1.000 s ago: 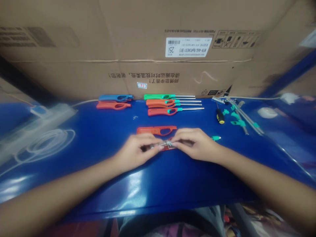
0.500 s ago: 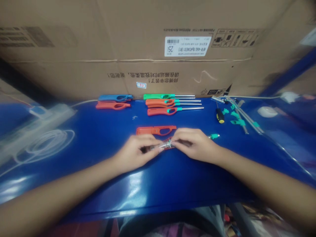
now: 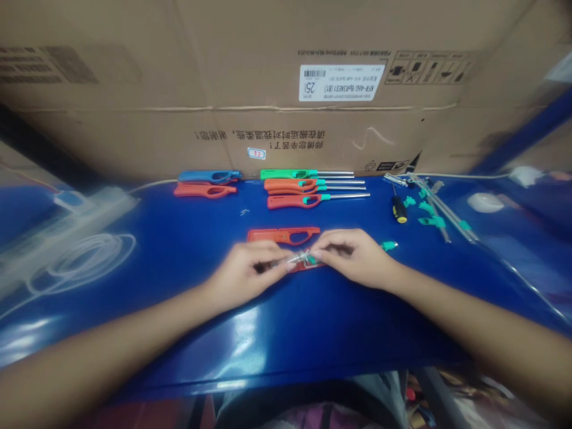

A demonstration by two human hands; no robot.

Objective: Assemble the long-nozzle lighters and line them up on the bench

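1. Just in front of the red casing (image 3: pixel 282 234), both hands meet, and here's where the action is: fingertips nearly touching over one small job.
2. Left hand (image 3: pixel 250 268): thumb and fingers pinched down, holding a slim metallic part (image 3: pixel 292 260) that points across to the other hand. Its far end is hidden inside the fingers.
3. Right hand (image 3: pixel 360 256): thumb and forefinger closed up tight at a little green piece (image 3: pixel 311 258), right against the end of that metallic part. Whether the two are joined, I cannot tell; it's too blurred.
4. Beneath the fingertips, on the near side of the red casing, lies a red piece (image 3: pixel 304 267), mostly covered by the hands.
5. Off to the right of the casing, a green-tipped part (image 3: pixel 390 245) sits loose beside the right wrist.
6. Now the scoreboard! Behind the casing, a green lighter (image 3: pixel 279 174), an orange lighter (image 3: pixel 279 186) and a red lighter (image 3: pixel 286 203) carry metal barrels; they look complete to me.
7. Back left of it, a blue casing (image 3: pixel 196 177) and a coral casing (image 3: pixel 196 190) show no barrel, so they seem unfinished.
8. Far right of it lie metal rods (image 3: pixel 452 215), green fittings (image 3: pixel 431 222) and a screwdriver (image 3: pixel 399 210). My call: the piece in hand is mid-build, its casing not yet closed.
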